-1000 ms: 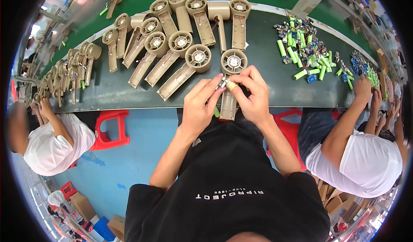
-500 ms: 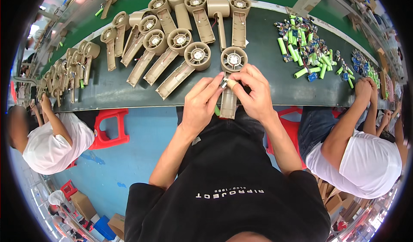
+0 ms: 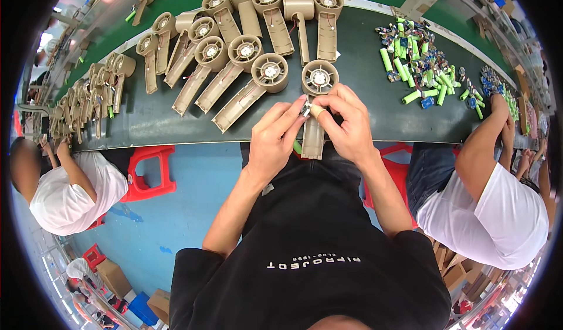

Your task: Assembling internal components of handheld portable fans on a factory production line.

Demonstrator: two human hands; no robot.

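Observation:
My left hand is closed, its thumb and forefinger pinching a small circuit board with dark and silvery parts. My right hand is also closed. Its thumb and forefinger meet at the board's right side, where what they grip is hidden; something pale covers the thumb tip. Under both hands lies a beige handheld fan housing, its round fan head away from me and its open handle toward me. The end of a green battery cell peeks out below my left fingers, left of the handle.
Several beige fan housings lie to the left and beyond on the dark table. Green battery cells with blue boards are heaped at the right. A co-worker sits at left, another at right, on red stools.
Both my hands stay at the board with only slight finger shifts. At the right, the co-worker's arm has moved a little. The whole view has shifted slightly.

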